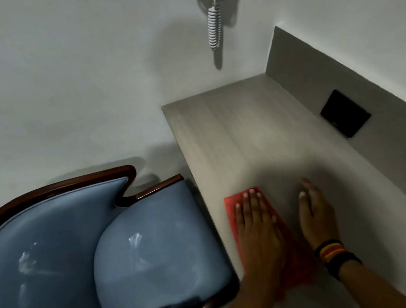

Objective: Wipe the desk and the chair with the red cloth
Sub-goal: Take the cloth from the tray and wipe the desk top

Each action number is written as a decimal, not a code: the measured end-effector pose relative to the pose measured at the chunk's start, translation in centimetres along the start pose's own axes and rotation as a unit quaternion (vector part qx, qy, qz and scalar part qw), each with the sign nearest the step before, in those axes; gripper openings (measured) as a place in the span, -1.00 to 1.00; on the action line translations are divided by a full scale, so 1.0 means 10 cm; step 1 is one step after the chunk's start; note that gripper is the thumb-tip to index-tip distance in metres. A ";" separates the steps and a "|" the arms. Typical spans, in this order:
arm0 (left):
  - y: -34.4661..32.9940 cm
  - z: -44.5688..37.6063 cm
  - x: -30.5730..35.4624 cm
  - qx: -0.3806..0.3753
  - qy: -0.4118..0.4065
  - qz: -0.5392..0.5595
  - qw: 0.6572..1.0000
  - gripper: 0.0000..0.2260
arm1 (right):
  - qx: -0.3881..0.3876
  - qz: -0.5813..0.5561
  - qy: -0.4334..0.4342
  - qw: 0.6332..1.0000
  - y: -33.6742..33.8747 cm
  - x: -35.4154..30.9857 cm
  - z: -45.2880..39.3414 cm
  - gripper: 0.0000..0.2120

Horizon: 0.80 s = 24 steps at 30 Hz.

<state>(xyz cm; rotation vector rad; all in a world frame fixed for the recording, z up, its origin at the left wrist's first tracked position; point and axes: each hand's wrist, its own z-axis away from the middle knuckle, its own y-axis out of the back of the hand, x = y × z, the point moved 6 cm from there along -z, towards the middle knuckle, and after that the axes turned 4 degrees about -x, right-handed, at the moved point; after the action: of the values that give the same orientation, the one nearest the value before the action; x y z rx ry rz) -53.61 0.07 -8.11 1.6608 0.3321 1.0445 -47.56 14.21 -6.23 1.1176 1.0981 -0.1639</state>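
The red cloth (232,208) lies flat on the pale wood-grain desk (233,134), close to the desk's left edge. My left hand (257,234) presses palm-down on the cloth with fingers straight and together, covering most of it. Just to the right, my right hand (315,214) rests on the bare desk, fingers loosely extended, holding nothing; its wrist wears a striped band. To the left of the desk stands the chair (143,260), blue upholstered with a dark wooden frame, its seat beside the desk edge.
A grey back panel (369,95) runs along the desk's right side and carries a black square plate (345,113). A white coiled cord (214,27) hangs on the wall above the desk's far end.
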 end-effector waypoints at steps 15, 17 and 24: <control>0.90 -3.60 -1.74 0.016 0.136 -0.124 0.983 -0.44 | 0.081 0.337 0.114 0.931 -0.62 0.17 -0.33 -0.25; 0.91 -3.70 -1.75 0.021 0.141 -0.133 0.981 -0.44 | 0.071 0.325 0.115 0.936 -0.61 0.10 -0.32 -0.30; 0.70 -2.92 -1.33 0.008 0.112 -0.135 0.984 -0.45 | -0.002 0.339 0.099 0.936 -0.54 -0.03 -0.26 -0.41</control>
<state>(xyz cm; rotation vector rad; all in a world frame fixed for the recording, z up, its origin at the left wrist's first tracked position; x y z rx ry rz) -85.66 7.21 -7.55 1.4654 0.6955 1.0255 -52.57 13.51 -9.49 1.4704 0.8274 0.5039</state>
